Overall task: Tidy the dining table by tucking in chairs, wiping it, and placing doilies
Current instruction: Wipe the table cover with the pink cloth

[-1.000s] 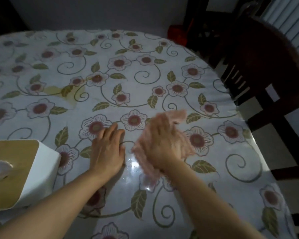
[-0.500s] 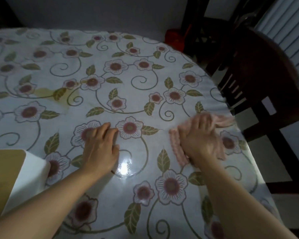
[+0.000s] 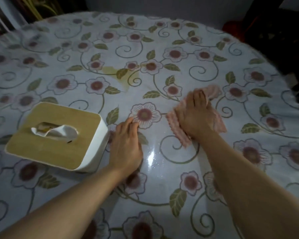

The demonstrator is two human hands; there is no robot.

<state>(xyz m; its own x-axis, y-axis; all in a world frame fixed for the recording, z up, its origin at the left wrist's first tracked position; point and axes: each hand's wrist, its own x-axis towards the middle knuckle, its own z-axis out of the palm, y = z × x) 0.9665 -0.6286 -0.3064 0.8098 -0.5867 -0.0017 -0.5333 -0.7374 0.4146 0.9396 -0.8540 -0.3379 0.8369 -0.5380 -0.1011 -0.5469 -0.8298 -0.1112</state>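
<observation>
A nubbly pink cloth (image 3: 177, 125) is pressed under the flat right hand (image 3: 196, 116) at frame centre-right on the glossy floral table (image 3: 162, 49). The left hand (image 3: 126, 144) is laid flat, fingers straight, beside a rounded wood-lidded tissue box (image 3: 55, 135). A chair at upper right is barely discerned.

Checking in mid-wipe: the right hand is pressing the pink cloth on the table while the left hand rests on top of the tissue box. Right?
Not quite. In the head view the left hand lies flat on the table beside the tissue box, not on top of it. The rest holds: the right hand presses the pink cloth on the table.
</observation>
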